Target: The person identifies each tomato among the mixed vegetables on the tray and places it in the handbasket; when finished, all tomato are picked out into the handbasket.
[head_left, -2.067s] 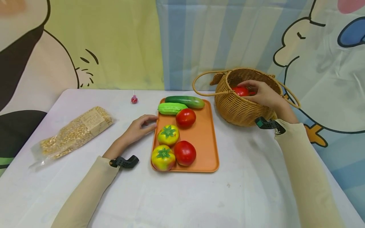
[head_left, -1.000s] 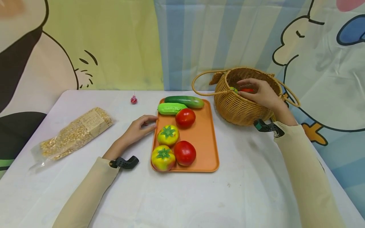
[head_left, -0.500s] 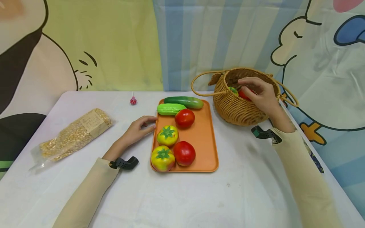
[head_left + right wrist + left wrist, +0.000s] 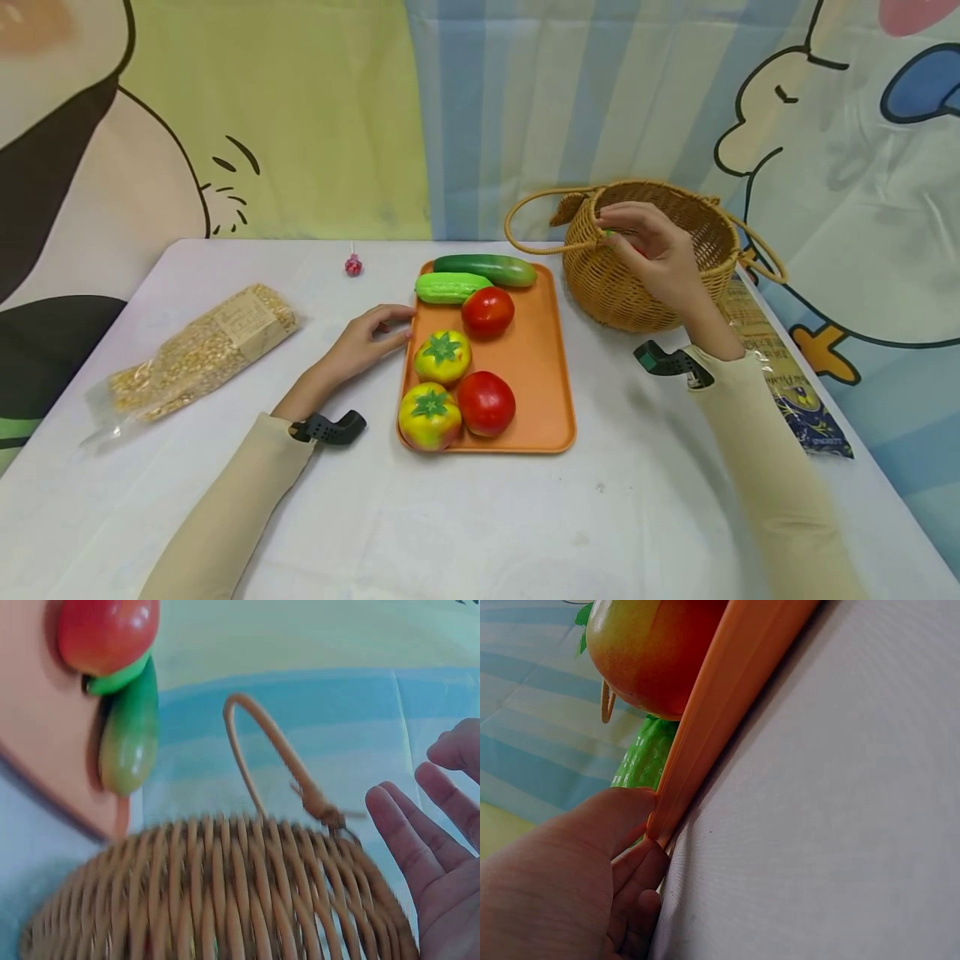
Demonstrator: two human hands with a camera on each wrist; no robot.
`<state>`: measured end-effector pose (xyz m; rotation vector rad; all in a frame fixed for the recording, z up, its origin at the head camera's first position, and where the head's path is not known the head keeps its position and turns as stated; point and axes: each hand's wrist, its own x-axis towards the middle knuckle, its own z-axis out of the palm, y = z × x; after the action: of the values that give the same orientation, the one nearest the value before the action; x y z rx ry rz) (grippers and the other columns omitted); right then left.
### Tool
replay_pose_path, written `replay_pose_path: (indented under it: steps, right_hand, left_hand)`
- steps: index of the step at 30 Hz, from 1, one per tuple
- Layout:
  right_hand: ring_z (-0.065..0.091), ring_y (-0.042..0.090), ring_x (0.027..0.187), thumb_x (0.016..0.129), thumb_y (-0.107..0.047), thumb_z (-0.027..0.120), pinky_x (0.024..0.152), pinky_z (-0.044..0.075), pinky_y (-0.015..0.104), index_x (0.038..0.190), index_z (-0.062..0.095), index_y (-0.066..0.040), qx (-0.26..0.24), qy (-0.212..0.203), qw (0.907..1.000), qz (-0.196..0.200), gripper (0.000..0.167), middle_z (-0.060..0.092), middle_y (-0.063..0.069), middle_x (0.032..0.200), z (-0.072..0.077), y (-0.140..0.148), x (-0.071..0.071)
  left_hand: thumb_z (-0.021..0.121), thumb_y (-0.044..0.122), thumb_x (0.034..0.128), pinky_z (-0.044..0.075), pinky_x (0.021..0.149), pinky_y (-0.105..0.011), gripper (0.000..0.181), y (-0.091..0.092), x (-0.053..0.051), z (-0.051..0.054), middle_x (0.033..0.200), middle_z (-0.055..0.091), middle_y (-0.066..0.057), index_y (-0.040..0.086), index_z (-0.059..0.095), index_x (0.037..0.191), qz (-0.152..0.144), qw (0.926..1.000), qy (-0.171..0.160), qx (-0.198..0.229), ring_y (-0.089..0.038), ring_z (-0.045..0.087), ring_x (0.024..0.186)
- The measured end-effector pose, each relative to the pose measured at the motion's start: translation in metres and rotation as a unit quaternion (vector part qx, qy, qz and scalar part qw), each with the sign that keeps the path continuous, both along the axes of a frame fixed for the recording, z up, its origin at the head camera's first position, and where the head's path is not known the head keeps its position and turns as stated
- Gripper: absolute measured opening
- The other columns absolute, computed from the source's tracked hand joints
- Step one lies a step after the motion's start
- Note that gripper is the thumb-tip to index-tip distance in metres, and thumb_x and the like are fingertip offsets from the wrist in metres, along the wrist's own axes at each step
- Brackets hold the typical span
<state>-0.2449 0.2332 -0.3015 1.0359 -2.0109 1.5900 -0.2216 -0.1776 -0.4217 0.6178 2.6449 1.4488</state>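
Note:
My left hand is at the left edge of an orange tray, with thumb and fingertips touching its rim. On the tray lie a dark green cucumber, a light green ridged vegetable, a red tomato, another red tomato, and two yellow fruits with green leafy caps. Above the near left rim of a wicker basket hovers my right hand. Its fingers are apart and hold nothing in the right wrist view. Bits of red and green show inside the basket, mostly hidden by that hand.
A clear bag of corn kernels lies at the left. Near the back edge is a small pink lollipop. A gold-and-blue packet lies behind the right forearm. The basket's loop handle sticks out toward the tray.
My right hand has let go of a red tomato in the basket, then risen and shifted left to the rim. The gold-and-blue packet has come into view. The left hand stays put.

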Motion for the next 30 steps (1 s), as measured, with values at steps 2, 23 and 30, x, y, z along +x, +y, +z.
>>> replay_pose_path:
  steps: [2, 23, 30]
  right_hand:
    - [0.060, 0.026, 0.111, 0.090, 0.016, 0.055, 0.088, 0.052, 0.027, 0.117, 0.059, 0.016, 0.000, 0.000, 0.9999, 0.012, 0.028, 0.060, 0.013, 0.123, -0.002, -0.006, 0.000]
    - [0.055, 0.022, 0.115, 0.087, 0.018, 0.058, 0.087, 0.053, 0.026, 0.113, 0.062, 0.014, 0.109, -0.035, 0.9899, 0.083, 0.027, 0.059, 0.026, 0.119, -0.043, -0.062, -0.003]
    - [0.050, 0.033, 0.124, 0.088, 0.012, 0.062, 0.094, 0.049, 0.049, 0.121, 0.058, 0.013, 0.165, -0.082, 0.9767, 0.111, 0.034, 0.055, 0.026, 0.129, -0.060, -0.070, -0.010]
  left_hand:
    - [0.065, 0.014, 0.0950, 0.038, 0.101, -0.045, 0.041, 0.001, 0.000, 0.000, 0.135, 0.056, -0.016, 0.002, 0.056, 0.133, -0.002, 1.0000, -0.002, 0.005, -0.030, 0.050, 0.124]
    - [0.065, 0.017, 0.0953, 0.038, 0.101, -0.043, 0.041, 0.001, -0.006, -0.003, 0.136, 0.055, -0.014, 0.004, 0.057, 0.133, -0.009, 0.9999, 0.009, -0.004, -0.028, 0.050, 0.124]
    - [0.065, 0.017, 0.0955, 0.038, 0.101, -0.044, 0.040, -0.001, -0.003, -0.005, 0.136, 0.056, -0.014, 0.004, 0.057, 0.133, -0.004, 1.0000, 0.000, 0.003, -0.028, 0.050, 0.125]
